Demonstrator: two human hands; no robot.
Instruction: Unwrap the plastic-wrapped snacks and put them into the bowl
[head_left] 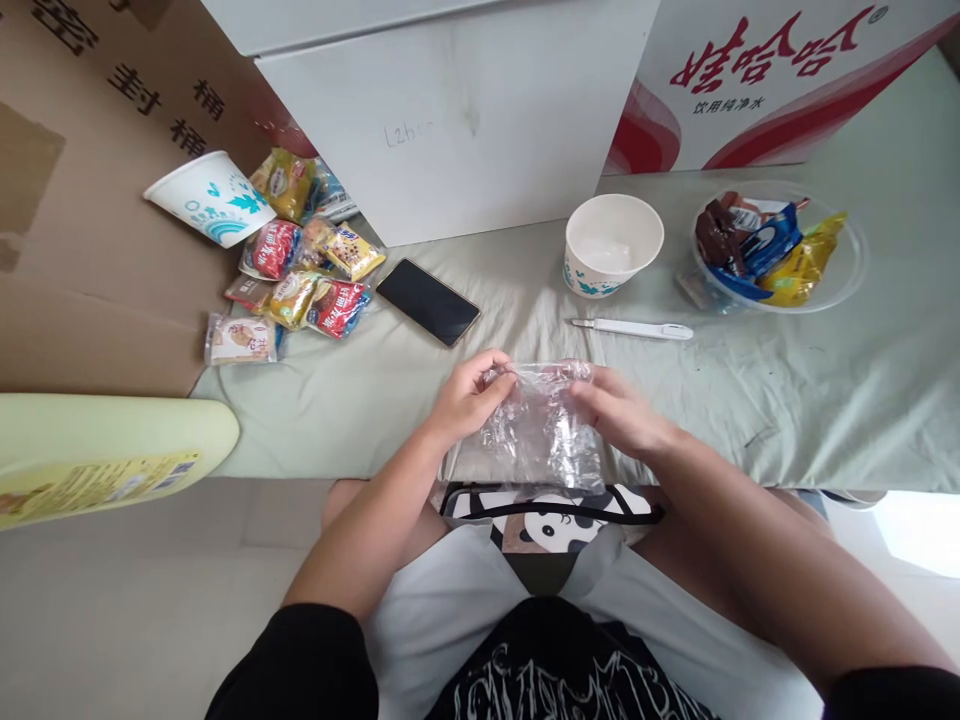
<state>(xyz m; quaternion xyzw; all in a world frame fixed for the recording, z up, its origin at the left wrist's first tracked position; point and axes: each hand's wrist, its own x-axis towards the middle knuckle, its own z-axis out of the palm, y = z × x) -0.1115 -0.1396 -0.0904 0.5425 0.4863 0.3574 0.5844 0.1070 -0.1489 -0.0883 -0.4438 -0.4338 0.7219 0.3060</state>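
A clear, crinkled plastic bag [544, 425] hangs between my two hands at the front edge of the cloth-covered surface. My left hand [474, 395] pinches its upper left part between thumb and fingers. At the upper right part, my right hand [619, 405] is closed on the bag in the same manner. The bag looks flat, and I see nothing inside it. Just beyond my right hand lies a slim white utility knife [637, 329], tip to the left. A white paper bowl [613, 245] with blue print stands upright behind the knife.
A black phone [429, 302] lies beyond my left hand. Several wrapped snacks [296, 295] are heaped at left under a tilted paper bowl [214, 200]. At right, a clear plastic bowl [851, 260] holds more packets. Boxes [480, 120] line the back; a yellow-green container [112, 445] juts in from the left.
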